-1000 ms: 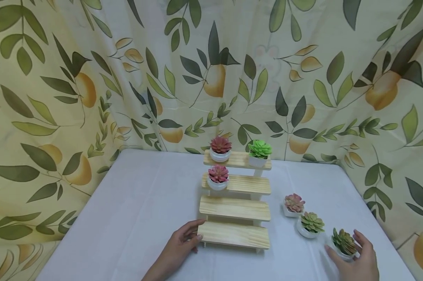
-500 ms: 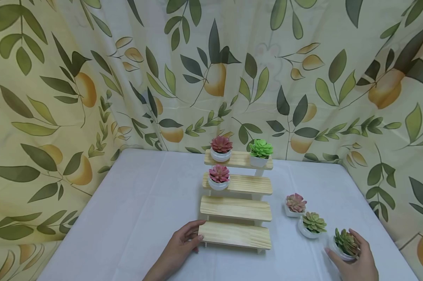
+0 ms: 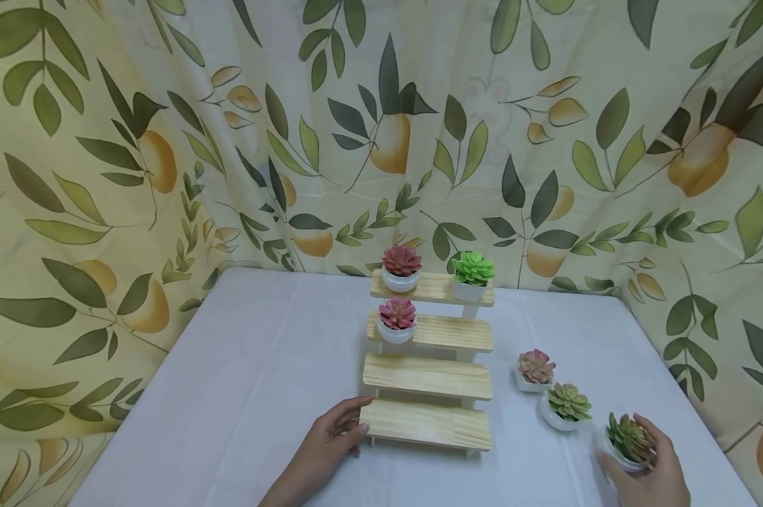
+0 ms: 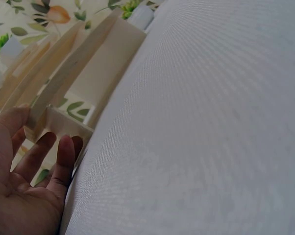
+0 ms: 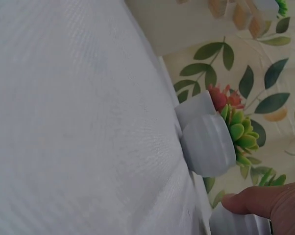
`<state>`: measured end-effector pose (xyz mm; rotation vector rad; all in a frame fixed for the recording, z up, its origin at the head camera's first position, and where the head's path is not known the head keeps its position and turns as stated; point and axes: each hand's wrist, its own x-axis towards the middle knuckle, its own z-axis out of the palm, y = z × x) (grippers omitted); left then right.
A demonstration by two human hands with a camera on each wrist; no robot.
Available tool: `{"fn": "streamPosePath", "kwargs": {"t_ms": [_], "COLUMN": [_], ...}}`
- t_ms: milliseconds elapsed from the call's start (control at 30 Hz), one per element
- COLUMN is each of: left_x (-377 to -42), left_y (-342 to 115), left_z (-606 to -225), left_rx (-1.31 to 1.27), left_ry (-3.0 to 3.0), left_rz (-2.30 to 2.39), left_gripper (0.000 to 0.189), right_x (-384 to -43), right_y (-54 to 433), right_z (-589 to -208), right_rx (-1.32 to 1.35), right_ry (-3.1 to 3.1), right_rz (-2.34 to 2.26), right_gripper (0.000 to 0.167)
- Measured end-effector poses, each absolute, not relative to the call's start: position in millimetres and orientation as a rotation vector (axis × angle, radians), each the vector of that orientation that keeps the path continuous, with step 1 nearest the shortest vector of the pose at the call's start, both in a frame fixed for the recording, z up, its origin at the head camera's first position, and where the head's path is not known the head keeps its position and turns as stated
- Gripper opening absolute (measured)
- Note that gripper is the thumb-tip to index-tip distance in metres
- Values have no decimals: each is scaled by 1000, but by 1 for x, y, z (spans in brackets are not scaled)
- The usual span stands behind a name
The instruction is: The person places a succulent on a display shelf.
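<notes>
Left hand (image 3: 324, 438): at the left end of the stand's lowest step (image 3: 426, 424). Grip closed on that corner — thumb at the edge, fingers bent lower down in the left wrist view.
Right hand (image 3: 654, 468): grip round the white pot of the olive plant (image 3: 628, 438); thumb on the near left side, fingers on the far right side.
Olive plant: upright or nearly so, at the right of the bench (image 3: 261, 338), nearest the person of the three off the stand. Cannot tell whether its base touches the cloth.
Pale plant (image 3: 566, 405): round white pot, on the bench, a little beyond the olive plant and to its left, apart from it.
Rosy plant (image 3: 536, 370): angular white pot, just beside the pale plant, on its far left side. Cannot tell if the pots touch.
Stand (image 3: 427, 375): four wooden steps on white supports, mid-bench, rising away from the person.
Top step (image 3: 435, 285): red plant (image 3: 401, 264) at left, green plant (image 3: 473, 271) at right, both upright.
Second step (image 3: 454, 331): pink plant (image 3: 397, 317) at its left end, upright.
Backdrop: curtain (image 3: 388, 141) with leaf and fruit print — behind the bench and along both sides.
</notes>
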<state>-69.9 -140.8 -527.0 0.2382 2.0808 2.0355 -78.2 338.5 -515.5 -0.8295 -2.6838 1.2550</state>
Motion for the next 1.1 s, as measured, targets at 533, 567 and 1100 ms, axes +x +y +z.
{"fn": "streamPosePath", "kwargs": {"t_ms": [533, 567, 1100], "left_x": [-70, -69, -70], "left_y": [-140, -140, -141], "left_z": [-527, -526, -529], "left_rx": [203, 202, 223], "left_ry": [2066, 2064, 2061], "left_rz": [2046, 2046, 2057], "left_gripper": [47, 47, 47], "right_x": [-74, -74, -81], "right_y": [311, 309, 275], "right_z": [-475, -472, -436], "right_rx": [-639, -613, -332], "right_ry": [-2591, -2589, -2563], "right_rz": [1229, 1222, 1128], "right_gripper": [97, 96, 92]}}
